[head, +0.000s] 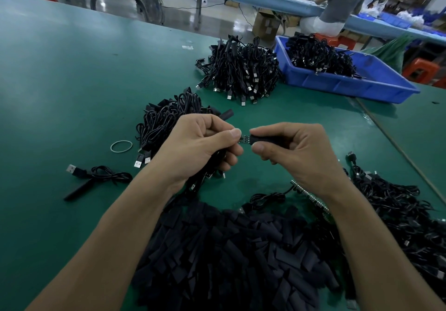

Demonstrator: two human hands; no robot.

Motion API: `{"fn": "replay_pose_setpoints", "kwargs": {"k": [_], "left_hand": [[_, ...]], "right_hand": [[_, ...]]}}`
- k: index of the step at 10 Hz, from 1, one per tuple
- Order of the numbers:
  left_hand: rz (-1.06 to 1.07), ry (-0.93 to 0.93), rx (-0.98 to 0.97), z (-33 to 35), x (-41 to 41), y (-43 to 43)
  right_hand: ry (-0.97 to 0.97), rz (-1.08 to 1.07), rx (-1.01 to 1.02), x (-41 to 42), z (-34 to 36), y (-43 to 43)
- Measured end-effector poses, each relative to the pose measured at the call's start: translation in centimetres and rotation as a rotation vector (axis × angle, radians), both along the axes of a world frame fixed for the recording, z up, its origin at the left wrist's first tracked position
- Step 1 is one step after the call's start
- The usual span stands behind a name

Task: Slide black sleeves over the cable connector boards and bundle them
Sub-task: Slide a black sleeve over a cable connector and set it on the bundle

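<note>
My left hand pinches a small connector board and grips a bunch of black cables that hangs below the palm. My right hand pinches a black sleeve, whose open end meets the board's tip. A short piece of the board shows between my thumbs. A large heap of loose black sleeves lies right in front of me.
On the green table: cable piles at left centre, far centre and right, a blue bin of cables, a rubber band, one sleeved cable. A person sits at the far bench.
</note>
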State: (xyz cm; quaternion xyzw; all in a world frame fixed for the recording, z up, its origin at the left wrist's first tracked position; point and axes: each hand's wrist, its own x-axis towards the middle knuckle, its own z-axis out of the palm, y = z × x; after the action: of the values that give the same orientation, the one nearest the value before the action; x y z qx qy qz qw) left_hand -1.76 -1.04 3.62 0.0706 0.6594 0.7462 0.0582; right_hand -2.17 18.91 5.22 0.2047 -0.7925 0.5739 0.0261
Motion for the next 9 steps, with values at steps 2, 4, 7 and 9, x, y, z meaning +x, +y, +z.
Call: {"fn": "replay_pose_setpoints", "kwargs": {"k": [2, 4, 7, 9], "left_hand": [[-0.025, -0.027, 0.022, -0.21, -0.11, 0.27], [-0.022, -0.038, 0.058, -0.27, -0.09, 0.38], [0.025, -0.011, 0.057, -0.32, -0.07, 0.67], [0.027, -0.009, 0.085, -0.16, 0.26, 0.72]], "right_hand": [[-0.004, -0.024, 0.002, -0.34, -0.18, 0.27], [-0.019, -0.014, -0.030, 0.01, -0.09, 0.12], [0.005, -0.033, 0.036, 0.09, 0.23, -0.05], [-0.074, 0.035, 0.007, 0.07, 0.76, 0.39]]}}
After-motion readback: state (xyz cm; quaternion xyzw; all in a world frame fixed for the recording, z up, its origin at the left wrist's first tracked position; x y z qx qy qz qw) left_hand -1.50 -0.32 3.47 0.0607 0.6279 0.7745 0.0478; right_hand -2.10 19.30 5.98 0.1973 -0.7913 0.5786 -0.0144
